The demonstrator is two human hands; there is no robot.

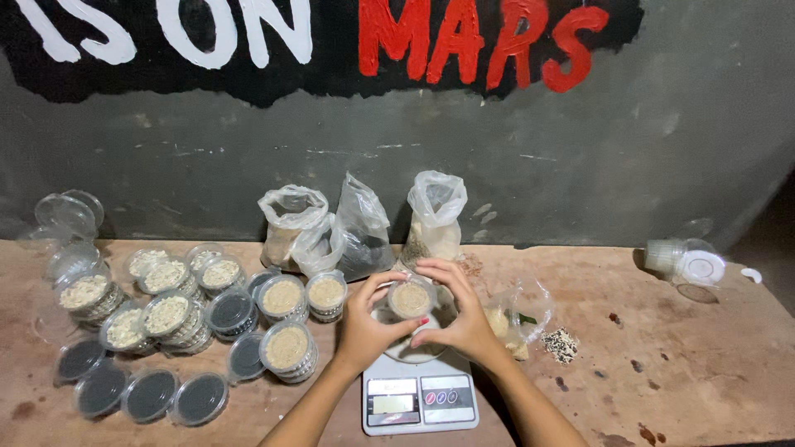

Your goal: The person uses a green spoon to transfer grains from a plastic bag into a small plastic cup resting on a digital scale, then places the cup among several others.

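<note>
Just below the middle of the frame, a small round clear container (pixel 411 297) filled with pale tan grain is held over the pan of a white kitchen scale (pixel 420 391); whether its base rests on the pan or sits a little above it cannot be told, since the hands cover the lower edge. Holding it there looks like a way to steady the tub while its lid is pressed on, though that is a judgement.

The left hand (pixel 366 328) wraps the container's left side, thumb and forefinger curved around the rim, the other fingers curled below. The right hand (pixel 460 319) mirrors it on the right, its fingers (pixel 436 269) arched over the far rim and thumb at the near edge. Both sets of fingers are bent into a loose ring, partly open and closed onto the tub rather than spread or clenched.

Behind the hands, against the grey wall, stand three plastic bags (pixel 356 228) with open tops, one holding dark seed. To the left, filled containers (pixel 286 346) of tan, flaky and black contents are stacked and laid in rows on the wooden table (pixel 679 372). In the upper left are empty lids (pixel 66 213). Right of the scale lie a crumpled bag (pixel 520 310) and a small spill of mixed seed (pixel 561 343); further right, a sleeve of empty cups (pixel 686 261) lies on its side.
</note>
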